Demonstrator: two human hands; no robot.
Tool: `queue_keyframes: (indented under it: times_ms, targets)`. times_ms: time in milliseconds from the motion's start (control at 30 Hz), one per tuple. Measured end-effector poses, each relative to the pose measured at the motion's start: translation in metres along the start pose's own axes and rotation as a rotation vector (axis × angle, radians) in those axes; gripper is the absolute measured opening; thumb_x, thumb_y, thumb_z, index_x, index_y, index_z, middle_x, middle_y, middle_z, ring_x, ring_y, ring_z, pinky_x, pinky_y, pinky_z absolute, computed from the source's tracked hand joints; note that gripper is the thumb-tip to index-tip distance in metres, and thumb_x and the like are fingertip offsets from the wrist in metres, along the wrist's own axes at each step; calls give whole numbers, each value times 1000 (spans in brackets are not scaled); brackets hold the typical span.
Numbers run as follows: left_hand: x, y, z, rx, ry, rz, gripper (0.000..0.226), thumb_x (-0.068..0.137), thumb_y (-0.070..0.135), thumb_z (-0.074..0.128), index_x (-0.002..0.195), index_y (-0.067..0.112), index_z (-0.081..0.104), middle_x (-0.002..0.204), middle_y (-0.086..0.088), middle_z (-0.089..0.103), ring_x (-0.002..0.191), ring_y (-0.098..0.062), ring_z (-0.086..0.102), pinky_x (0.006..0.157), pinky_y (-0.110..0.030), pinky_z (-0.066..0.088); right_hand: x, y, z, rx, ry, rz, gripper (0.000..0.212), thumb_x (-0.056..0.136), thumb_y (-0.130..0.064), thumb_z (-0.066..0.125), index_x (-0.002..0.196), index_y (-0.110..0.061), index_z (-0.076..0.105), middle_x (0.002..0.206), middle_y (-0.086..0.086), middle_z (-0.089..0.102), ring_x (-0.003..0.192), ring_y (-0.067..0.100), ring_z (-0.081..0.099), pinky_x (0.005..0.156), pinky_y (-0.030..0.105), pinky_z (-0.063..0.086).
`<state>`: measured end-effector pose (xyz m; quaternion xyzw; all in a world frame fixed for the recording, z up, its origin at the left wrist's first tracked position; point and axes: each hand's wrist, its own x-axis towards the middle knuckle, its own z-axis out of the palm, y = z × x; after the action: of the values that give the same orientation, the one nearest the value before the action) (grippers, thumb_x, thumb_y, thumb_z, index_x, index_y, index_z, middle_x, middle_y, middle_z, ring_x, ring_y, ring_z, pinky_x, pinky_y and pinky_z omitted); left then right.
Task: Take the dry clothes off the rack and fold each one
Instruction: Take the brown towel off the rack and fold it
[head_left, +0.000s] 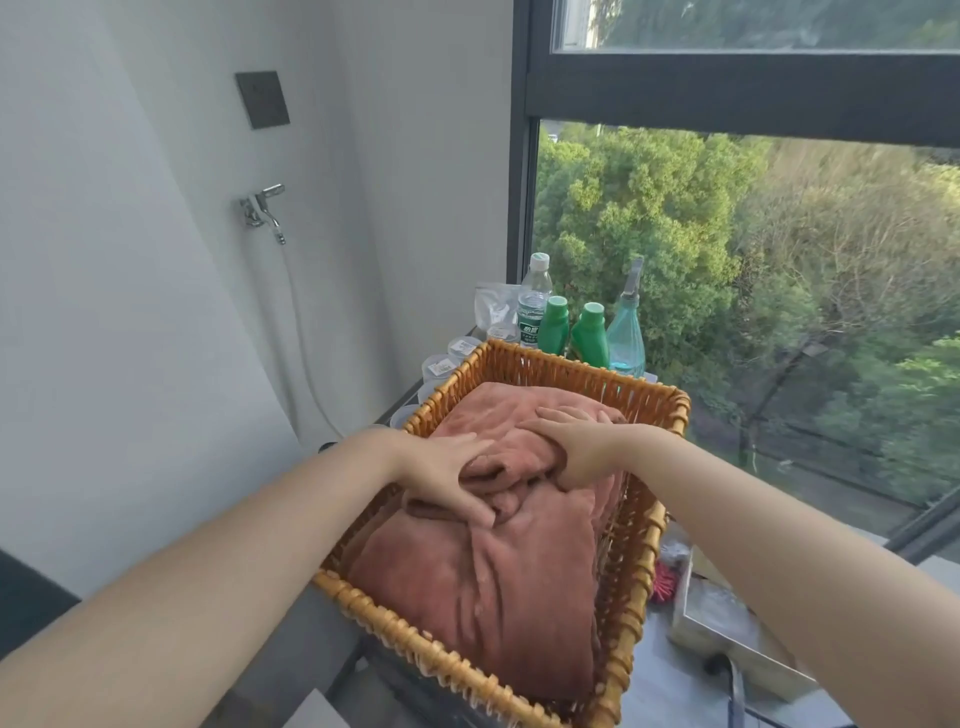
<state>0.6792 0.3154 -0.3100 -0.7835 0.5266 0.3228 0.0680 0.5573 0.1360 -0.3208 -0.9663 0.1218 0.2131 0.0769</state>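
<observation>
- Splayed straight and pressed flat: fingers (475, 506) of the left hand (441, 475), resting on a rumpled rust-pink terry cloth (519, 582), thumb lying along the far side of a bunched ridge at the cloth's middle.
- Laid across the higher fold: fingers (566, 415) of the right hand (571, 449), thumb hooked down round that same ridge and gripping it in the fork of thumb and forefinger.
- Close together but apart, the two hands, with only the ridge of cloth between them; bare forearms reaching in from the near left and near right.
- Heaped inside a rectangular honey-coloured woven wicker basket (571, 366), the cloth, piled up to about rim height at the far end.
- Standing on a grey ledge (311, 623) in the corner between white wall and window, the basket.
- Just behind the far rim, in a row: a clear plastic water bottle with a green label (535, 296), two green plastic bottles (553, 325) (589, 335) and a pale teal spray bottle (626, 332).
- Left of those, beside the basket's far corner: clear lidded cups (441, 366).
- On the wall at left: a chrome tap (262, 208) with a white hose (296, 332) hanging from it, and higher up a dark square wall plate (262, 98).
- Beyond the dark-framed window glass: green treetops.
</observation>
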Motion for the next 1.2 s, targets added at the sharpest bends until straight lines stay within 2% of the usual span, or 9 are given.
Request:
queue_keyframes:
  times_ms: [67, 133, 300, 533, 667, 733, 833, 933, 1200]
  targets:
    - [-6, 3, 18, 171, 31, -23, 125, 64, 58, 77, 150, 30, -9, 159, -2, -8, 146, -24, -3, 119, -42, 12, 2, 2, 3, -74, 33, -22, 84, 78, -29, 66, 147, -38, 18, 154, -5, 18, 141, 27, 17, 108, 62, 16]
    - [-3, 6, 32, 286, 170, -9, 120, 59, 47, 82, 149, 31, 4, 153, -6, 13, 138, -32, 20, 111, -42, 31, 3, -2, 7, -212, 148, -44, 70, 75, -31, 68, 137, -33, 35, 136, 0, 40, 127, 29, 36, 102, 53, 31]
    - [4, 19, 39, 291, 429, 106, 45, 79, 14, 64, 117, 20, 41, 105, -6, 51, 96, -27, 55, 67, -31, 38, -2, -27, 3, -364, 252, -94, 24, 95, -27, 47, 113, -20, 61, 120, 3, 58, 115, 23, 52, 89, 36, 41]
    - [2, 15, 6, 488, 507, 178, 30, 79, 8, 56, 104, 21, 46, 104, -2, 52, 96, -23, 50, 80, -39, 47, -23, -10, -17, -401, 414, -100, 37, 90, -19, 54, 125, -28, 54, 121, -2, 57, 115, 20, 52, 83, 31, 46]
    - [-2, 23, 4, -24, 108, 16, 18, 83, 35, 57, 98, 25, 60, 101, 0, 64, 93, -21, 59, 87, -38, 51, -26, 8, -13, -128, 14, 41, 33, 87, -26, 59, 119, -18, 59, 113, 2, 60, 106, 22, 58, 84, 29, 48]
    - [-2, 25, -5, -217, 262, -65, 30, 90, 26, 49, 112, 21, 68, 118, -1, 66, 104, -17, 58, 95, -31, 47, -22, 11, -21, 60, 45, 109, 31, 87, -36, 61, 107, -12, 67, 104, 4, 68, 87, 20, 62, 78, 27, 49]
    - [7, 26, -2, 10, 382, -114, 58, 94, 44, 42, 143, 14, 39, 152, -8, 33, 139, -24, 30, 113, -36, 27, -5, 12, -19, -31, 300, 178, 41, 93, -41, 45, 118, -12, 56, 132, 10, 53, 112, 28, 50, 100, 41, 43]
    - [18, 30, 23, 71, 82, -243, 97, 85, 73, 33, 152, 13, -3, 159, -4, -9, 147, -22, -7, 119, -46, 2, 6, 8, 14, -16, -10, 259, 78, 92, -65, 26, 152, -25, -2, 160, 8, -4, 146, 31, 1, 118, 51, 8]
    - [47, 26, 65, 261, 171, -354, 76, 95, 57, 15, 150, 13, -12, 158, -3, -18, 145, -24, -15, 117, -52, -2, 39, 5, 47, 68, -134, 355, 87, 90, -65, 30, 148, -23, -21, 156, 8, -24, 144, 30, -17, 116, 56, 0]
